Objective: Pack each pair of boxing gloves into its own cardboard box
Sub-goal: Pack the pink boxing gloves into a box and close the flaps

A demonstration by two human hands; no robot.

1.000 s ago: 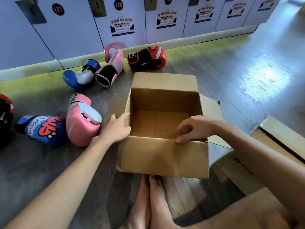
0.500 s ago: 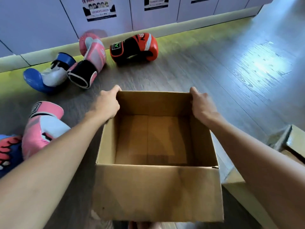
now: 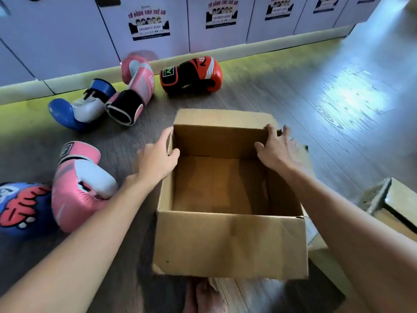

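An open, empty cardboard box (image 3: pixel 230 245) stands on the floor in front of me, its far flap folded outward. My left hand (image 3: pixel 155 161) pinches the box's left wall near the far corner, thumb inside. My right hand (image 3: pixel 276 150) rests with spread fingers over the right rim and side flap. To the left of the box lie a pink glove (image 3: pixel 79 188) and a blue cartoon-print glove (image 3: pixel 20 206). Farther back lie a blue-and-white glove (image 3: pixel 76 109), a second pink glove (image 3: pixel 140 86) and a red-and-black glove (image 3: pixel 191 74).
A row of lockers (image 3: pixel 67 30) with stickers runs along the back. Another cardboard box (image 3: pixel 401 199) sits at the right edge. My bare feet (image 3: pixel 203 297) are tucked under the box's near side. Wooden floor extends to the right.
Both hands slid from the box's far corners onto its side walls, and the right hand's fingers spread. The far flap now lies folded outward.
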